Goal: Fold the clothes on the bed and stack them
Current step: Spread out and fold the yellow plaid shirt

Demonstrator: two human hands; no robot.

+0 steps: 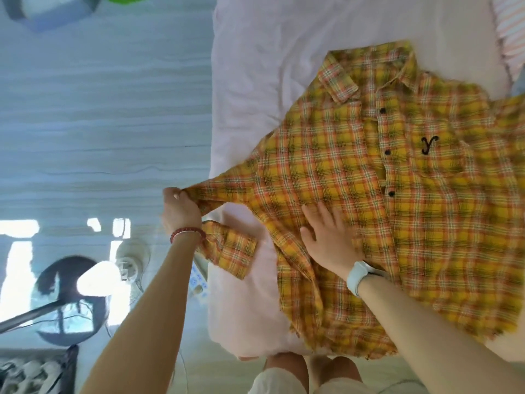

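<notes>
A yellow and orange plaid shirt [397,180] lies front up on the white bed [270,52], buttoned, collar toward the far end, with a black letter on its chest pocket. My left hand [179,209] grips the shirt's left sleeve [227,189] near its middle and pulls it out past the bed's left edge; the cuff [230,251] hangs folded back below my wrist. My right hand [329,237] lies flat with spread fingers on the shirt's lower left front, pressing it down.
A pink-and-white striped cloth [511,32] lies at the bed's far right corner. A standing fan [68,297] and a power strip [199,282] sit on the pale floor left of the bed. My legs [309,371] stand at the bed's near edge.
</notes>
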